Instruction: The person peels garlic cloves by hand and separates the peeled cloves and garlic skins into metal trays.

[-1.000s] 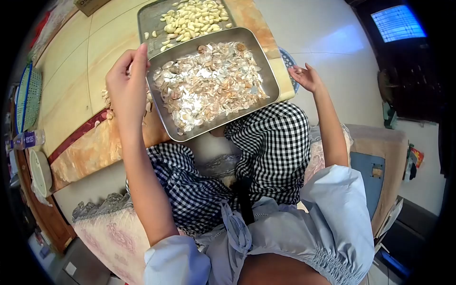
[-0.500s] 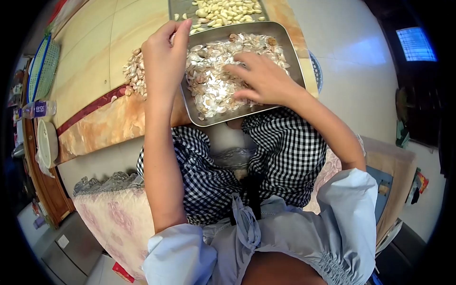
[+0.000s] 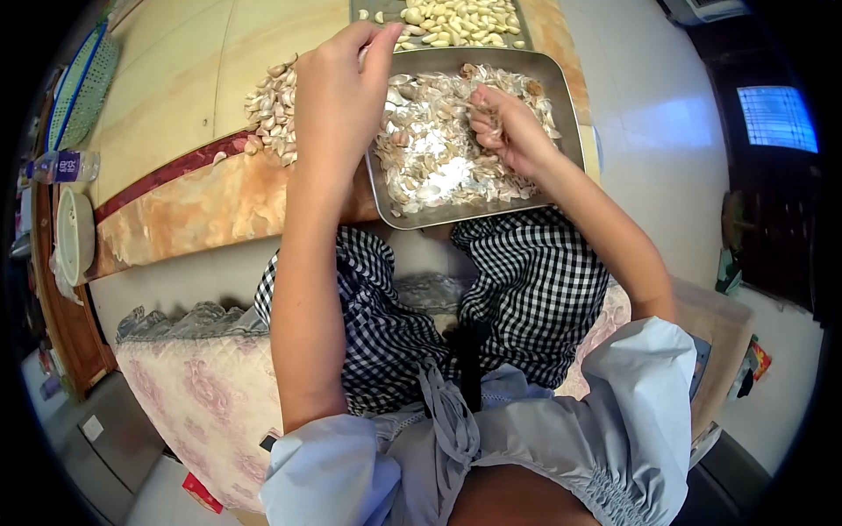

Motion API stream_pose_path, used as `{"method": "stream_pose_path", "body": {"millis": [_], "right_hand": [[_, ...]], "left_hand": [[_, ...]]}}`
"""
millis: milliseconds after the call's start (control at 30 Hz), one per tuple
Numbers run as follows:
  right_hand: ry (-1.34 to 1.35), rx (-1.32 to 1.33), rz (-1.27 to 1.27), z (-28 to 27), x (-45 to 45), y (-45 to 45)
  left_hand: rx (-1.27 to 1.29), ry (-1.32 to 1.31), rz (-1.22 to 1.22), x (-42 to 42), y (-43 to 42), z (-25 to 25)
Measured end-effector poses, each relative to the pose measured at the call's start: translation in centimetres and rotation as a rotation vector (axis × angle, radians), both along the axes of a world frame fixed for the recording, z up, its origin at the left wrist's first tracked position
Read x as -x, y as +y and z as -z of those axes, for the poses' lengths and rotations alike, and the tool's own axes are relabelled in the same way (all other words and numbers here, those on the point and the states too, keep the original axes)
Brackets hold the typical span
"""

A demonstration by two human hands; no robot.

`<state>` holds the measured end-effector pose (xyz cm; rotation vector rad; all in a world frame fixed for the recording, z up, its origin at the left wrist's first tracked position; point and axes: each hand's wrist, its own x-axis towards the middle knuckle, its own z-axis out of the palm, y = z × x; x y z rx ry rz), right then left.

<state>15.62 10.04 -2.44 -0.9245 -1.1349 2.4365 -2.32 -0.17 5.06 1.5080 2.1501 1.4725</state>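
Note:
A metal tray [image 3: 574, 131] full of papery garlic skins [image 3: 430, 167] sits at the table's edge above my knees. My right hand [image 3: 513, 131] is closed over the skins, with some of them gripped in its fingers. My left hand [image 3: 342, 83] is raised at the tray's left side, fingers curled and thumb pressed to them; what it holds, if anything, is hidden. Unpeeled garlic cloves [image 3: 276, 114] lie in a heap left of that hand. Behind, peeled cloves [image 3: 460, 22] rest in a second tray [image 3: 360, 10].
The marbled table [image 3: 167, 105] stretches to the left. Past its left end are a green basket [image 3: 88, 92], a bottle [image 3: 66, 167] and a pale basin [image 3: 77, 232]. A quilted pink cover [image 3: 202, 394] lies beside my legs.
My right hand has come in from beyond the tray's right side, spread over the skins, then closed on some. My left hand stays curled. The whole view has shifted.

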Motion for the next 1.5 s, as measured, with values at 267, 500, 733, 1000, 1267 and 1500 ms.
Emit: {"method": "stream_pose_path", "body": {"millis": [267, 500, 733, 1000, 1267, 1500], "right_hand": [[0.540, 0.841, 0.131, -1.5, -1.0, -1.2], [0.682, 0.725, 0.160, -3.8, -0.6, -1.7], [0.803, 0.765, 0.227, -4.1, -0.7, -2.2], [0.806, 0.708, 0.227, -4.4, -0.8, -2.3], [0.749, 0.663, 0.198, -5.0, -0.5, -2.9], [0.580, 0.550, 0.241, -5.1, 0.1, -4.1]], "left_hand": [[0.095, -0.010, -0.010, -0.5, -0.2, 0.0], [0.138, 0.101, 0.227, -1.6, -0.4, 0.9], [0.325, 0.210, 0.689, -4.2, -2.3, 0.0], [0.433, 0.365, 0.646, -4.8, -2.5, -0.1], [0.271, 0.242, 0.406, -6.3, -1.7, 0.3], [0.400, 0.159, 0.351, -7.9, -1.6, 0.8]]}}
